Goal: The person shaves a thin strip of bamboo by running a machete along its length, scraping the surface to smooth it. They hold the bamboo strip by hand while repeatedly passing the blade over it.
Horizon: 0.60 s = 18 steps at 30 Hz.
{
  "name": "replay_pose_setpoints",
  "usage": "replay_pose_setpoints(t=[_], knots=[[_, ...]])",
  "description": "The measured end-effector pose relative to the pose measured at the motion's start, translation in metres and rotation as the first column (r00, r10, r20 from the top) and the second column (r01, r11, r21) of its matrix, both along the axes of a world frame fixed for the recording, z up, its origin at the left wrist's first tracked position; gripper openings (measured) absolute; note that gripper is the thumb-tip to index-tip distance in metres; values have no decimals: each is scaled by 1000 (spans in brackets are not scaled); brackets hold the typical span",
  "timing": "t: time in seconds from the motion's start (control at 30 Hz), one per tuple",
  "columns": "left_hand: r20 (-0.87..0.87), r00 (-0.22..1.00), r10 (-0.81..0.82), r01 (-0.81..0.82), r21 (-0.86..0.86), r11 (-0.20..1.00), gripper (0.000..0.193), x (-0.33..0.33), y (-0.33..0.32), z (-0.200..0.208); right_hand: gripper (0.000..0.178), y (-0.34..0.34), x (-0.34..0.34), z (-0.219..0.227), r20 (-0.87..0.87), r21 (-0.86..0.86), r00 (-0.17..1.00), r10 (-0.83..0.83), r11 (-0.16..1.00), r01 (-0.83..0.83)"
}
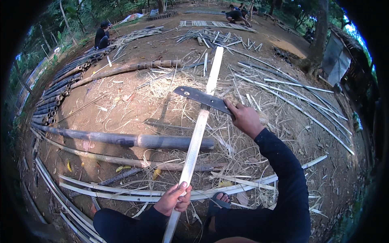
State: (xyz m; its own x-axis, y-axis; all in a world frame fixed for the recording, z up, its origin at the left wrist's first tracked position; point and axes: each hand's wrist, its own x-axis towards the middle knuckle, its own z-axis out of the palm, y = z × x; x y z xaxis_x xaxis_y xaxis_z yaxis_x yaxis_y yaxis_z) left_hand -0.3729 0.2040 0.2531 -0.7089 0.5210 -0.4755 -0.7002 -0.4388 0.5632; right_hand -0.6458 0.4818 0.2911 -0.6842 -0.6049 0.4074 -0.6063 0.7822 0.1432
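Observation:
My left hand (175,198) is closed round the lower part of a long, pale bamboo strip (193,150), which slants up and away from me. In my right hand (246,118) is a machete (201,97) with a broad dark blade that has holes near its tip. The blade lies across the strip at a darker node, its tip pointing left. My right fingers wrap the handle, which is mostly hidden by them. Beyond the blade, the strip's far end (216,65) looks paler.
Thick bamboo poles (121,139) lie across the ground on the left, near a stack of cut poles (52,101). Shavings (231,141) litter the dirt. Split strips (300,97) lie at right. One person (103,35) sits far left; another (239,17) bends over a bamboo panel (214,24).

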Motion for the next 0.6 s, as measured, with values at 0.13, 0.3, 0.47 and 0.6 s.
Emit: replay_pose_setpoints(t=[0.13, 0.3, 0.47, 0.6], knots=[[45, 999, -10, 8, 54, 999, 31, -2, -11, -3, 61, -14, -2, -6, -226, 161, 922, 315, 945, -283], [119, 993, -19, 10, 75, 997, 31, -10, -7, -17, 62, 11, -68, -16, -42, 36, 986, -160, 986, 162], [199, 980, -22, -3, 124, 992, 30, 12, -29, -22, 65, -24, -37, -35, -77, 102, 989, 128, 988, -120], [258, 965, -41, 0, 155, 988, 31, 23, -21, -35, 65, 4, -124, -21, -60, 121, 983, -171, 977, 177]])
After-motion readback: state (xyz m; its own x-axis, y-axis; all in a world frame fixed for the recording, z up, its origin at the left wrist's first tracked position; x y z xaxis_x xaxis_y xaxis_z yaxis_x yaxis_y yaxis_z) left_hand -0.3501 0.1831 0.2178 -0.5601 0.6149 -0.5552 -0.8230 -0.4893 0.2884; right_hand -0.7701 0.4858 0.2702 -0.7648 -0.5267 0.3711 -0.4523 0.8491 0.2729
